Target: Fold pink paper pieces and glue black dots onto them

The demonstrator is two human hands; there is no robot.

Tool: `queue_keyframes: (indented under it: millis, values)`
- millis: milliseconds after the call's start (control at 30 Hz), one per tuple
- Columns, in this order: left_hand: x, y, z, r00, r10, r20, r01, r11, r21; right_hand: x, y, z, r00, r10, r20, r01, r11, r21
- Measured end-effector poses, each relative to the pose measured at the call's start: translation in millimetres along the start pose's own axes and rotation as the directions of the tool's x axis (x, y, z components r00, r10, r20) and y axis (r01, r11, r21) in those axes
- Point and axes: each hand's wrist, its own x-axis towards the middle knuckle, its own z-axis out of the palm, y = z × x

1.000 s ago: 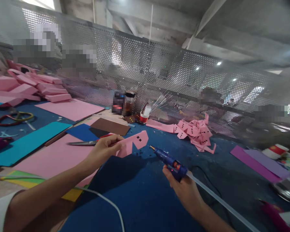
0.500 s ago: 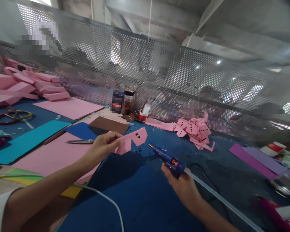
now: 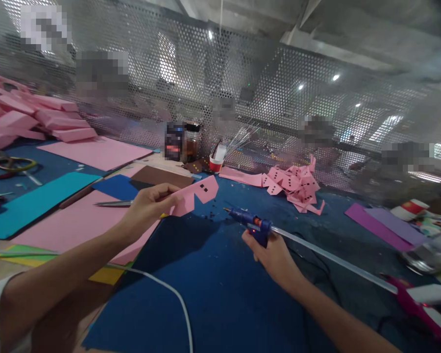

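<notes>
Between the thumb and fingers of my left hand [image 3: 147, 208] is a folded pink paper cutout [image 3: 191, 197] with two small black squares near its far end. My right hand [image 3: 275, 260] is wrapped around the grip of a blue hot glue gun [image 3: 248, 223]. Its brass tip points left toward the paper, apart from it. A long translucent glue stick [image 3: 330, 256] runs out of the gun's back. Small dark bits [image 3: 211, 214] lie on the blue table below the paper.
Scissors [image 3: 113, 203] rest on pink sheets at left. A pile of dotted pink cutouts [image 3: 294, 184] lies by the perforated metal screen [image 3: 272, 98]. A white cable [image 3: 169, 287] crosses the front. Another glue gun [image 3: 419, 306], magenta, is at right.
The glue gun has swung to a more level angle, its glue stick now lying flatter. The paper stays in my left hand. The whole view has shifted slightly.
</notes>
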Motion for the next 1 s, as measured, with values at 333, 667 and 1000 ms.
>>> queue_keyframes:
  millis: [333,667,1000]
  values:
    - [-0.5,0.2,1.1,1.000,0.000,0.029,0.000,1.000,-0.003,7.9,8.1,5.9,0.998,0.011,0.058,-0.007,0.998,-0.058]
    - [-0.8,1.4,3.0,0.998,-0.055,-0.015,0.055,0.998,-0.020,19.2,7.9,-3.3,0.994,0.077,0.082,-0.074,0.996,-0.046]
    - [2.5,-4.4,2.2,0.993,-0.096,-0.075,0.097,0.995,0.008,11.5,6.1,-8.7,0.979,0.165,0.118,-0.144,0.975,-0.166]
